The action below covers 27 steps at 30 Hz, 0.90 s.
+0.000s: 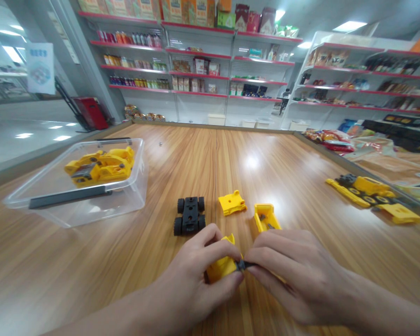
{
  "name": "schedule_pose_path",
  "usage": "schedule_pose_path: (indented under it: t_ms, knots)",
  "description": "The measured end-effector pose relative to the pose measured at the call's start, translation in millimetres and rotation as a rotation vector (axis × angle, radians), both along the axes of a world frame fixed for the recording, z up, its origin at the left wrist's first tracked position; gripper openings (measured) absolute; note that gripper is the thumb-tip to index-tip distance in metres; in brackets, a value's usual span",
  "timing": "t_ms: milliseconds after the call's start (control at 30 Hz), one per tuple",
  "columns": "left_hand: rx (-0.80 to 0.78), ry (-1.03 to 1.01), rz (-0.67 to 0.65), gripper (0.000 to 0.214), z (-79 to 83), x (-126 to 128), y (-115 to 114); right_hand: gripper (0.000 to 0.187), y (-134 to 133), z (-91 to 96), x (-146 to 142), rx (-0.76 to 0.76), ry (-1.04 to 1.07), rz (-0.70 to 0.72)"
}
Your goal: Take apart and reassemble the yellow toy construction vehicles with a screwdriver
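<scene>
Reaching in from both lower corners with bare forearms (136, 308), slanting inward and meeting nearer the camera than the black wheeled base (190, 217), slightly to its right. Curling the left hand (192, 263) over a yellow toy part (221, 269), index finger arched above, thumb along the near side. Pinching the end of a small dark piece (241, 265) with thumb and fingertips of the right hand (301, 259), back of the hand upward. Narrow in both grips, almost touching each other.

Glossy yellow on the held part, partly covered by the left fingers, with a corner rising behind them and the dark piece at its right end. Hard to tell whether joined or just meeting.

Right of the base, a yellow bracket (231, 204); farther right, a yellow tray-shaped part (264, 208) holding dark bits (262, 218), partly behind the right hand. Well left of the base, a clear plastic box (119, 205) of yellow toy pieces (115, 163). Far right of the base, beside the border, a yellow toy vehicle (374, 186). Beyond the base, a broad stretch of wood-grain tabletop (185, 163) up to the raised border (189, 124).
</scene>
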<state>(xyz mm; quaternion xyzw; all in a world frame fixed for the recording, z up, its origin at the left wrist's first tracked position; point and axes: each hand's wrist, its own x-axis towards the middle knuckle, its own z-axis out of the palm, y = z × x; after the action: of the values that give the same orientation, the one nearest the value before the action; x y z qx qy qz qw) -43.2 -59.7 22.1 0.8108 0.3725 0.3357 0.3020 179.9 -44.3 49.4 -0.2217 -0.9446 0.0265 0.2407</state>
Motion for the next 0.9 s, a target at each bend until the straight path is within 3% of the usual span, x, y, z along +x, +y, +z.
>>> schedule_pose_path:
  t_ms: [333, 900]
  knots:
    - [0.083, 0.033, -0.021, 0.015, -9.4, -5.0, 2.9, 0.014, 0.1, -1.3, 1.1, -0.005, -0.157, -0.029]
    - [0.205, 0.070, -0.058, 0.015, -8.4, -6.4, 3.0, 0.011, -3.4, 0.9, 0.0, -0.072, -0.168, -0.004]
